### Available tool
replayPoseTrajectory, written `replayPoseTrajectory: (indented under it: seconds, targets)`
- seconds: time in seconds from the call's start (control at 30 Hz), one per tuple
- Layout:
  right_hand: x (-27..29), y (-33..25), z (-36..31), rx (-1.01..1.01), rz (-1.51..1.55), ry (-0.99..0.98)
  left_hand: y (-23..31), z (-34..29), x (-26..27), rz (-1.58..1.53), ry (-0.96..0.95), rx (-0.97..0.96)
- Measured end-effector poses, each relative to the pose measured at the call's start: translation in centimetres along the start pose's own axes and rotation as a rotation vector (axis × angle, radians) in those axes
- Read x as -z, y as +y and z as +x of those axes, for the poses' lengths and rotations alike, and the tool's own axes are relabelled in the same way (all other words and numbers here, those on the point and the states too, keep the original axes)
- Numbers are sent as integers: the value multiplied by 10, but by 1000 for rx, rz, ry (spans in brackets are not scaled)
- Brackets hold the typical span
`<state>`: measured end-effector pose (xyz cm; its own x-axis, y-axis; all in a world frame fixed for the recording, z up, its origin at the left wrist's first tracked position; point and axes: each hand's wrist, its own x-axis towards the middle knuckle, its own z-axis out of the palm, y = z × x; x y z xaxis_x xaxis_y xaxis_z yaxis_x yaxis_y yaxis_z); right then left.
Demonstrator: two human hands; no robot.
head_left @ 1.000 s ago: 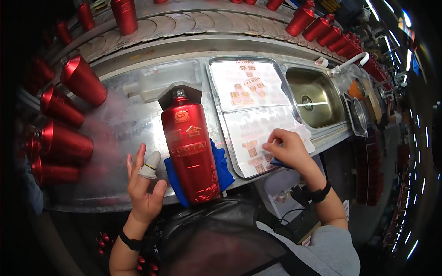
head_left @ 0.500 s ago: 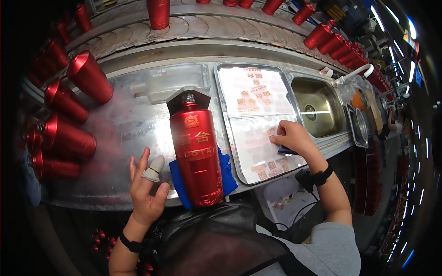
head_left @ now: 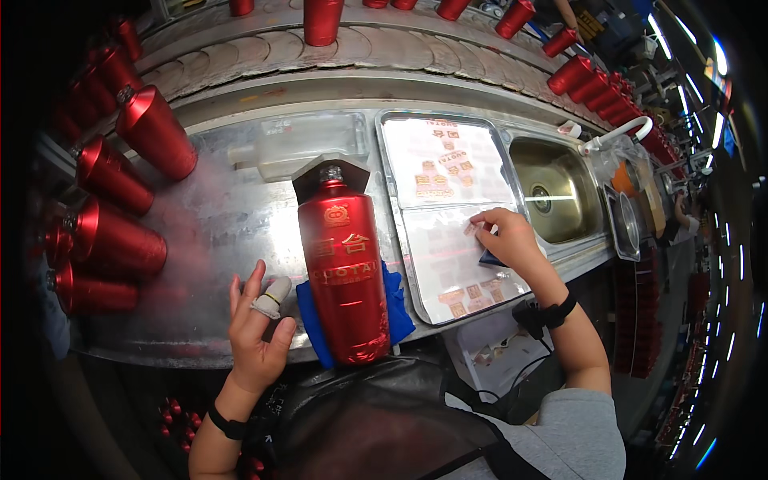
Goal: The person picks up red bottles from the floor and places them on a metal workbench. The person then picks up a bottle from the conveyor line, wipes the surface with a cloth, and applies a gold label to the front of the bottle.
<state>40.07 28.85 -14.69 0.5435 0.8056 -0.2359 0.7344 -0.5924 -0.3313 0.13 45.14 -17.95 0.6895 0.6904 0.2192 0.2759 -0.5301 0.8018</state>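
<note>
While gold lettering (head_left: 353,242) marks one bottle (head_left: 346,316), the right hand (head_left: 510,238) pinches film (head_left: 470,229).

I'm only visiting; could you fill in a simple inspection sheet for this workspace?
Surface: metal counter with an inset sink.
Job's things: large red bottle on blue cloth; tray with printed sheets.
Clutter: clear bottle-shaped container behind; red bottles at left.
Hands: left hand open beside that bottle, holding nothing; right hand pinching a small translucent piece above the tray.
Cables: one dark cable below the counter.
Surroundings: conveyor behind, carrying similar bottles.
</note>
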Motion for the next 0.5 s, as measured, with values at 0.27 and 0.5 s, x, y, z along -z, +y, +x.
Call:
replayPoseTrajectory:
  seconds: [0.27, 0.5]
  targets:
    - [0, -40, -22, 271, -117, -129, 0, -1, -1, -11, -8, 8]
    - [6, -17, -16, -4, -70, 24, -1, -2, 0, -35, -9, 24]
